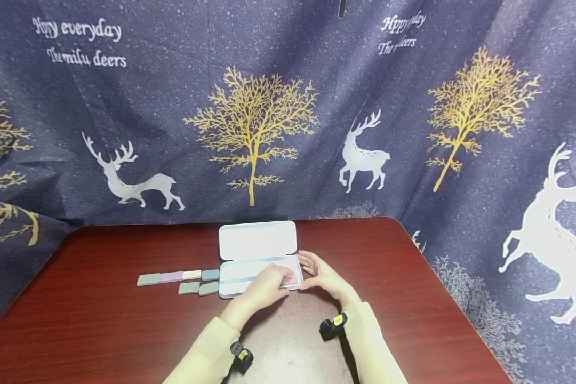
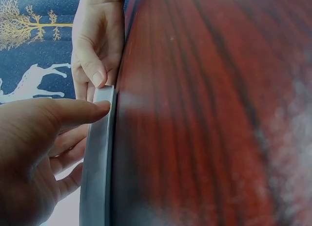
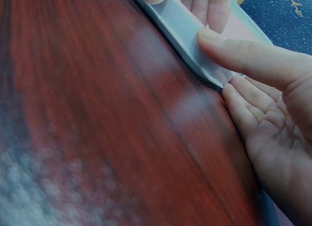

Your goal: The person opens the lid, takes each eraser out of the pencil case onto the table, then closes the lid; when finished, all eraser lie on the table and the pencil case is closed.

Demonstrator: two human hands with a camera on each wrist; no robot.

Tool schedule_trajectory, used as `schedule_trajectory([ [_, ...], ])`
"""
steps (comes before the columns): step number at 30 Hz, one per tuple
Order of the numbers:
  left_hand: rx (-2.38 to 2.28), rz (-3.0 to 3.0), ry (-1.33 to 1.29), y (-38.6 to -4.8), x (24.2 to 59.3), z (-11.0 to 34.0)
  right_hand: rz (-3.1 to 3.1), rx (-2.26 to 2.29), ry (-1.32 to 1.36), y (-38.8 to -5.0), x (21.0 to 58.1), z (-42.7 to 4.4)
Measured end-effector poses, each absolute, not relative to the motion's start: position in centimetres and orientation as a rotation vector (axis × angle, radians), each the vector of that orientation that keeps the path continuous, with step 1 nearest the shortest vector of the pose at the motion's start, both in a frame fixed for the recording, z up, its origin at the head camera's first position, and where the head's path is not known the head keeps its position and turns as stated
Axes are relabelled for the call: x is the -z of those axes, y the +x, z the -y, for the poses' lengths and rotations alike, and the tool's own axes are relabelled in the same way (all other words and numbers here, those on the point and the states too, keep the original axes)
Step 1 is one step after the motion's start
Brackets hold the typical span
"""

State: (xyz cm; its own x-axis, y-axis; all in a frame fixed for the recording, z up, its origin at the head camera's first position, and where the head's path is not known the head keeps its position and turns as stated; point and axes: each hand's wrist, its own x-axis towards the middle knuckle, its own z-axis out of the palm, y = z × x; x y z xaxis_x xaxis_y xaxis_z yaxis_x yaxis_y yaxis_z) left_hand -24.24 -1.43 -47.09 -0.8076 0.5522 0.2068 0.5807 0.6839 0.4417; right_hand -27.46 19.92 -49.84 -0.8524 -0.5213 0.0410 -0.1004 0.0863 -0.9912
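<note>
A white hinged case (image 1: 258,241) lies with its lid raised toward the back of the table; a thin divider runs along its tray. My left hand (image 1: 268,287) reaches over the front wall into the tray's right part. In the left wrist view its thumb (image 2: 92,110) lies at the rim and its other fingers bend beyond; whether they hold anything is hidden. My right hand (image 1: 327,277) grips the front right corner, thumb (image 3: 229,50) over the rim and fingers outside. Left of the case lie flat oblong blocks: a blue one (image 1: 210,274) and a grey-green one (image 1: 208,288) nearest.
Farther left in the back row are a cream block (image 1: 192,274), a purple block (image 1: 170,277) and a grey-green block (image 1: 148,279). Another grey block (image 1: 189,288) lies in front. The reddish wooden table (image 1: 101,330) meets a dark blue patterned cloth (image 1: 297,176) behind.
</note>
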Motion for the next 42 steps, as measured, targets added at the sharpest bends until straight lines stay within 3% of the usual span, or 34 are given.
schedule_trajectory([
  [42,0.805,2.783,-0.991,-24.24,47.24,1.03,-2.040,1.827,-0.611,-27.50,49.95,-19.94],
])
